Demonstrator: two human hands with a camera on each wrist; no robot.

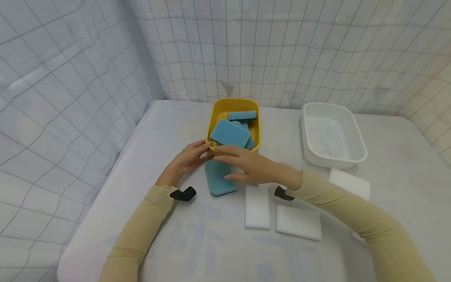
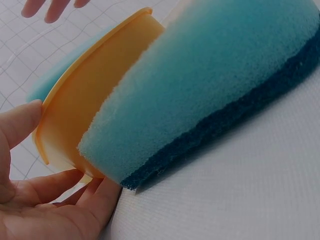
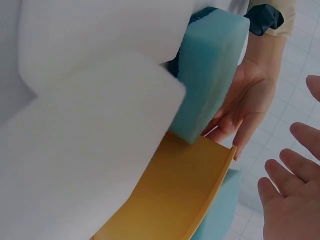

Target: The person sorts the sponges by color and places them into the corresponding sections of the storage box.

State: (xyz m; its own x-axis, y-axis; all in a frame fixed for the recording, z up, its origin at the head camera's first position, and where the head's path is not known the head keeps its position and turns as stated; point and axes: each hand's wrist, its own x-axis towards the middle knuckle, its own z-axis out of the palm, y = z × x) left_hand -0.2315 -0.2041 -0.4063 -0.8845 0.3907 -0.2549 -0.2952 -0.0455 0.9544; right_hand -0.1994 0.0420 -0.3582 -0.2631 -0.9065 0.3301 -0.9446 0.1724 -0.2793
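Gridded curtains, white table, yellow tub in a pinch

Pale gridded curtain (image 1: 218,47) down the left and across the back, white-covered table (image 1: 176,117) below. Leftmost, a left hand (image 1: 191,157) pinching the near left corner of a yellow tub (image 1: 220,111), thumb at the rim, fingers against the outside. Just in front of that tub, flat on the table, a loose blue sponge (image 1: 219,180). Inside it, a pile of blue sponges (image 1: 230,133), pretty jumbled tbh. Next, the right hand (image 1: 251,164), fingers spread and nothing in them, near the tub's front rim. Further right, flat white blocks (image 1: 298,222) around the forearm, then, farther back, a white tub (image 1: 322,158).
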